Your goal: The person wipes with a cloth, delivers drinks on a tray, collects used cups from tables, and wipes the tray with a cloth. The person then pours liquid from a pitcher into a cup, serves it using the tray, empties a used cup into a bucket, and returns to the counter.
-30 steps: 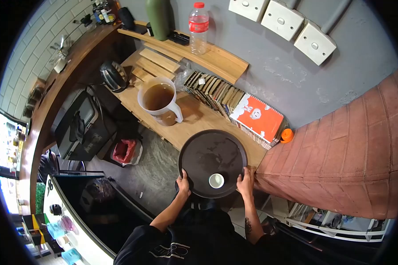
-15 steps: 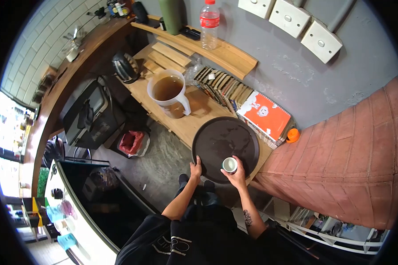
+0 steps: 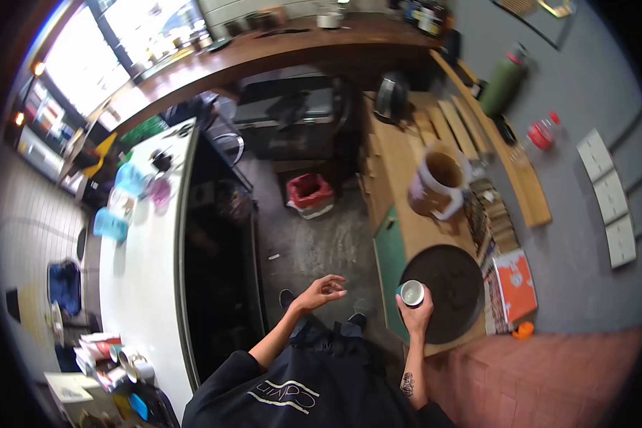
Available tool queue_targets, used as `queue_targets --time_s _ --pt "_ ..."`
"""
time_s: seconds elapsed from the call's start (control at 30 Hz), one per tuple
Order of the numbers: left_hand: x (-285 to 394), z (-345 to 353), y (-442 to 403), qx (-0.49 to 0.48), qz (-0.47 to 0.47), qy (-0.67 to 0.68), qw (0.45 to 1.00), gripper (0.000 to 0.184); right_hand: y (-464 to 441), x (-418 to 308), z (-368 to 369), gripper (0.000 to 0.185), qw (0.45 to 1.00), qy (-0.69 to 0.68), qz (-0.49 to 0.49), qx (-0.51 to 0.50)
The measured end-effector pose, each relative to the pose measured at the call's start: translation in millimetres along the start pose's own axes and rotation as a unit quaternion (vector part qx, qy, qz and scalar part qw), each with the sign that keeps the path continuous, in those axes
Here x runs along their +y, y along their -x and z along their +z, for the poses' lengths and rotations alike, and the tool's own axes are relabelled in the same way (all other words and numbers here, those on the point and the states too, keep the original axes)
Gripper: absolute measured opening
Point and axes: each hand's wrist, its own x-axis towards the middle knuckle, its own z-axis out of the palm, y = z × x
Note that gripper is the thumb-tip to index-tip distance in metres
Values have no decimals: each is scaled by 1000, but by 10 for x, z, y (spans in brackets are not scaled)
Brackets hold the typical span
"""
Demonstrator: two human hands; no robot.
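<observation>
My right hand (image 3: 416,314) is wrapped round a small white cup (image 3: 411,293), held upright at the left edge of the round dark tray (image 3: 446,285). The tray lies on the wooden counter (image 3: 399,171). Over the floor, left of the cup, my left hand (image 3: 324,292) is in the air with its fingers loosely bent and apart, holding nothing. A large jug of brown liquid (image 3: 439,182) stands on the counter behind the tray. Beside the tray are a row of books (image 3: 498,221) and an orange notebook (image 3: 515,284).
A white worktop (image 3: 143,285) with blue cups (image 3: 110,225) runs along the left. On the floor stands a bin with a red liner (image 3: 310,195). A kettle (image 3: 391,100) is at the counter's far end, and a bottle with a red cap (image 3: 542,134) is on the wall shelf.
The view has swung left. My right hand took up the cup from the tray; my left hand has let go of the tray, which now rests on the counter.
</observation>
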Motion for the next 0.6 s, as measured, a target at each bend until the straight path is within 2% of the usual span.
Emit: queue_targets --time_s 0.03,0.1,0.13,0.17,0.23,0.3,0.37,0.5,0.57,0.6 --pt "84 -79 135 20 6 11 1000 54 -77 -242 158 55 999 -11 -20 -47" --pt "210 -247 368 52 82 -32 995 61 -169 -681 596 55 991 -50 -38 -122" --pt "281 -361 490 74 89 -60 992 71 -202 -939 842 55 981 -65 -68 -168" --pt "338 -476 624 99 92 -50 990 71 -208 -1204 1100 55 968 -80 -98 -215" --pt "401 -789 943 181 175 -124 960 73 -131 -1620 1685 56 933 -100 -135 -320" --pt "307 -1221 1242 247 194 -116 942 74 25 -2083 2272 57 890 -109 -187 -402" --pt "56 -1658 1541 346 264 -97 895 74 287 -2527 2810 58 863 -121 -208 -444" --pt "-21 -2295 2471 511 244 -119 816 65 856 -3238 3761 65 776 -163 -276 -544" --pt "-300 -2555 2832 582 207 -128 776 64 1197 -3418 4194 67 721 -206 -266 -606" --pt "-367 -2645 3017 611 191 -110 760 65 1350 -3419 4442 74 688 -212 -315 -618"
